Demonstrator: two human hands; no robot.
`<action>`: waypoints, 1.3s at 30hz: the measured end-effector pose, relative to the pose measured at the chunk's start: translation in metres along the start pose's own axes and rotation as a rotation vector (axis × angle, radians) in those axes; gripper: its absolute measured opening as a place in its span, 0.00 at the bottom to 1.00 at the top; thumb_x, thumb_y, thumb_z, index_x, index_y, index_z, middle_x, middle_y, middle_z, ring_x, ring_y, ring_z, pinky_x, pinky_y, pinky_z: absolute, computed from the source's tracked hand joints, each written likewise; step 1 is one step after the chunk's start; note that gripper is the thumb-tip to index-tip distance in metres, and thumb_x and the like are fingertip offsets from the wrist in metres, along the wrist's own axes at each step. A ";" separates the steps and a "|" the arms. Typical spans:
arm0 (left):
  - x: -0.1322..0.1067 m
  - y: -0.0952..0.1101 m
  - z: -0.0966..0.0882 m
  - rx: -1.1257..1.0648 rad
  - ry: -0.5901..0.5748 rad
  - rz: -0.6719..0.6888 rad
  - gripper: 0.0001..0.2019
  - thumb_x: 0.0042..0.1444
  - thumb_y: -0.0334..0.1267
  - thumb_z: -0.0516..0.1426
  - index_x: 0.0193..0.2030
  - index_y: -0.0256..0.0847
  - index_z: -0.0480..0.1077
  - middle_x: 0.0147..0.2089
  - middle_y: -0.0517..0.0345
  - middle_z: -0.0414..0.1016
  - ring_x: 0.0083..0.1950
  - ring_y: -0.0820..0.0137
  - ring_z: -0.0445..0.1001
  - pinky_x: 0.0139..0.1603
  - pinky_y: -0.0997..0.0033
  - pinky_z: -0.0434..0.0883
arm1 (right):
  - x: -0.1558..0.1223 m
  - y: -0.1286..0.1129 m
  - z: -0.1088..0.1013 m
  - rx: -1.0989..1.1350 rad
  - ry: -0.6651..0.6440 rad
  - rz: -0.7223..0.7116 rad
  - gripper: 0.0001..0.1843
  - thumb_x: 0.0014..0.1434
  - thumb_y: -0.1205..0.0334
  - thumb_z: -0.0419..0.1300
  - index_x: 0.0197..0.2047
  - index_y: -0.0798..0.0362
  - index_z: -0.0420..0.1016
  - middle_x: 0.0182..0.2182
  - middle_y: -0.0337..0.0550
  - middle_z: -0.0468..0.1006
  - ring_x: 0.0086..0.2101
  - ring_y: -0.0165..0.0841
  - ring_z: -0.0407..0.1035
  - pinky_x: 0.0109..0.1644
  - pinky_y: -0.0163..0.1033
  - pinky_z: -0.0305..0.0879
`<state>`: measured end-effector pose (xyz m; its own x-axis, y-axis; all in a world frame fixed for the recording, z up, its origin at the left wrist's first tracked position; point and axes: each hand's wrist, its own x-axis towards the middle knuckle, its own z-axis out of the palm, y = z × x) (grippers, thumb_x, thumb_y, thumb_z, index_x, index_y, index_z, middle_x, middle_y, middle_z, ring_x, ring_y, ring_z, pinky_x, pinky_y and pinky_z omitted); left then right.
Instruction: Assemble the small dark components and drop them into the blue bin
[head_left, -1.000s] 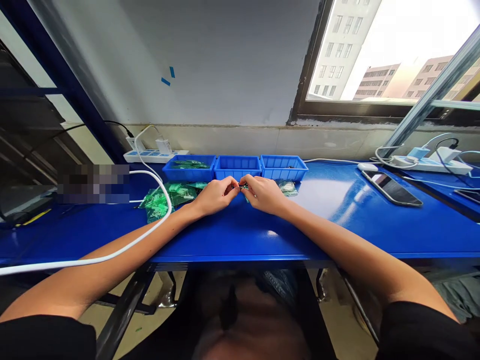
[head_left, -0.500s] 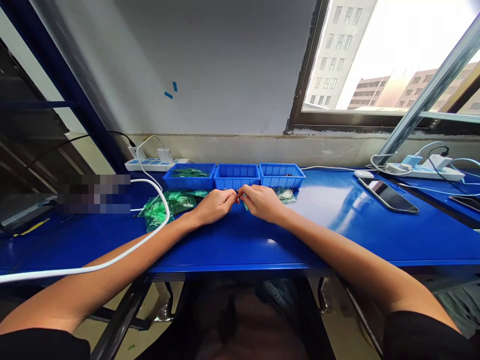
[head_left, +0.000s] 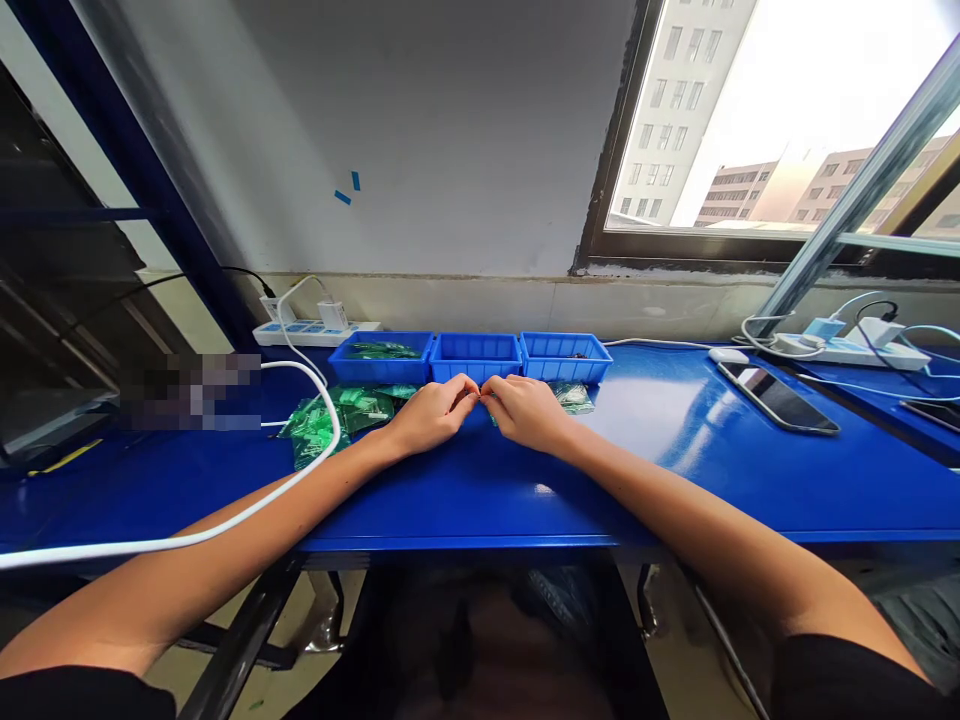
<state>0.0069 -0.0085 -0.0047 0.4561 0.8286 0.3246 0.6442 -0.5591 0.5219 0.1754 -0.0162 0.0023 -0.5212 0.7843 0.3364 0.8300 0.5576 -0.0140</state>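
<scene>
My left hand (head_left: 433, 412) and my right hand (head_left: 525, 410) meet fingertip to fingertip at the middle of the blue table (head_left: 675, 470), just in front of the middle blue bin (head_left: 475, 357). Both pinch a small item between them, too small to name; a bit of green shows at the fingers. A pile of green packets (head_left: 337, 413) lies left of my left hand. Another green packet (head_left: 576, 396) lies behind my right hand. The left blue bin (head_left: 379, 358) holds green packets. The right blue bin (head_left: 564, 357) holds a small dark item.
A white cable (head_left: 225, 520) runs across my left forearm to a power strip (head_left: 315, 330) at the wall. A phone (head_left: 778, 397) lies to the right, with a second power strip (head_left: 847, 350) and chargers behind it. A window is at upper right.
The camera has tilted slightly, so the scene sits lower in the frame. Both hands stay together at the same spot, fingers still working the small item.
</scene>
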 end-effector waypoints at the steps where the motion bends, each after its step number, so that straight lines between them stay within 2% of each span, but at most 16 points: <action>1: 0.000 0.000 0.000 0.002 -0.001 -0.004 0.12 0.59 0.43 0.45 0.34 0.40 0.64 0.22 0.63 0.67 0.22 0.71 0.65 0.25 0.73 0.58 | 0.000 0.000 0.000 0.010 0.007 -0.002 0.13 0.65 0.60 0.48 0.45 0.56 0.69 0.36 0.46 0.78 0.39 0.33 0.71 0.39 0.35 0.59; 4: 0.001 -0.001 -0.001 0.019 -0.010 -0.007 0.15 0.59 0.45 0.43 0.31 0.40 0.64 0.21 0.62 0.67 0.22 0.71 0.65 0.25 0.73 0.58 | 0.000 0.000 0.000 0.029 0.019 -0.021 0.13 0.64 0.60 0.50 0.47 0.56 0.68 0.34 0.45 0.79 0.38 0.33 0.71 0.39 0.35 0.59; 7: 0.002 -0.001 -0.002 0.029 -0.035 0.014 0.16 0.59 0.44 0.42 0.30 0.40 0.66 0.21 0.61 0.67 0.22 0.71 0.65 0.26 0.73 0.59 | 0.000 0.001 0.001 0.029 0.029 -0.052 0.11 0.63 0.63 0.50 0.44 0.54 0.70 0.36 0.45 0.79 0.38 0.32 0.71 0.39 0.34 0.59; 13: 0.001 -0.001 -0.003 0.054 -0.027 0.005 0.19 0.59 0.45 0.42 0.33 0.39 0.69 0.22 0.61 0.69 0.24 0.70 0.67 0.26 0.73 0.60 | 0.002 0.006 -0.002 0.034 0.079 -0.032 0.11 0.62 0.64 0.49 0.42 0.54 0.72 0.37 0.46 0.79 0.39 0.33 0.71 0.40 0.34 0.59; 16: 0.002 -0.003 -0.004 0.099 0.026 -0.025 0.17 0.59 0.43 0.44 0.37 0.39 0.71 0.24 0.60 0.71 0.25 0.70 0.69 0.27 0.73 0.61 | 0.005 0.018 -0.010 0.040 0.197 0.044 0.12 0.63 0.63 0.48 0.41 0.54 0.71 0.36 0.46 0.79 0.38 0.33 0.71 0.40 0.34 0.59; 18: 0.003 -0.004 -0.005 0.142 0.060 -0.046 0.16 0.58 0.43 0.45 0.39 0.39 0.71 0.26 0.58 0.74 0.27 0.69 0.70 0.28 0.73 0.63 | 0.007 0.032 -0.016 0.036 0.325 0.124 0.13 0.63 0.62 0.46 0.41 0.54 0.71 0.33 0.45 0.79 0.35 0.33 0.71 0.39 0.34 0.59; 20: 0.004 -0.005 -0.005 0.193 0.091 -0.047 0.15 0.58 0.42 0.46 0.41 0.39 0.71 0.32 0.56 0.76 0.31 0.67 0.72 0.32 0.71 0.66 | 0.008 0.049 -0.022 0.000 0.457 0.261 0.14 0.63 0.61 0.45 0.41 0.54 0.71 0.31 0.46 0.78 0.34 0.34 0.71 0.39 0.36 0.59; 22: 0.004 -0.005 -0.006 0.255 0.102 -0.037 0.15 0.58 0.40 0.47 0.42 0.40 0.72 0.39 0.54 0.76 0.37 0.66 0.73 0.38 0.69 0.68 | 0.007 0.066 -0.027 -0.044 0.519 0.424 0.14 0.62 0.61 0.46 0.43 0.54 0.70 0.31 0.47 0.78 0.34 0.37 0.70 0.39 0.38 0.59; 25: 0.003 -0.004 -0.006 0.371 0.055 -0.047 0.16 0.59 0.38 0.46 0.48 0.40 0.70 0.49 0.53 0.73 0.46 0.63 0.73 0.45 0.67 0.69 | 0.005 0.079 -0.030 -0.080 0.448 0.582 0.15 0.59 0.62 0.50 0.47 0.57 0.68 0.32 0.50 0.78 0.36 0.41 0.71 0.39 0.40 0.59; 27: 0.002 -0.003 -0.005 0.464 0.002 -0.065 0.18 0.59 0.36 0.46 0.53 0.42 0.68 0.53 0.54 0.70 0.49 0.62 0.72 0.46 0.67 0.69 | 0.004 0.075 -0.029 -0.081 0.363 0.581 0.14 0.60 0.61 0.50 0.46 0.57 0.69 0.32 0.50 0.78 0.37 0.41 0.71 0.39 0.39 0.59; 30: 0.000 -0.003 -0.004 0.582 -0.063 -0.087 0.19 0.60 0.34 0.45 0.55 0.45 0.66 0.56 0.56 0.68 0.49 0.63 0.73 0.43 0.69 0.70 | 0.006 0.056 -0.024 -0.072 0.263 0.463 0.14 0.61 0.60 0.50 0.46 0.56 0.70 0.32 0.47 0.78 0.38 0.40 0.71 0.39 0.38 0.59; 34: 0.001 -0.003 -0.002 0.656 -0.103 -0.105 0.19 0.61 0.34 0.45 0.56 0.47 0.65 0.54 0.55 0.68 0.49 0.63 0.72 0.42 0.69 0.70 | 0.007 0.027 -0.014 -0.055 0.147 0.279 0.14 0.62 0.59 0.50 0.46 0.54 0.71 0.31 0.45 0.79 0.38 0.38 0.71 0.39 0.38 0.59; 39: 0.004 0.000 -0.002 0.682 -0.125 -0.124 0.17 0.62 0.36 0.44 0.53 0.48 0.67 0.49 0.54 0.70 0.46 0.62 0.74 0.38 0.69 0.69 | 0.005 0.012 -0.003 -0.023 0.056 0.152 0.13 0.62 0.58 0.52 0.46 0.54 0.71 0.32 0.44 0.79 0.39 0.36 0.72 0.40 0.36 0.59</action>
<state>0.0076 -0.0046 -0.0018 0.3953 0.9006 0.1808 0.9186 -0.3880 -0.0753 0.1835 -0.0064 0.0064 -0.3778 0.8427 0.3836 0.9032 0.4265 -0.0474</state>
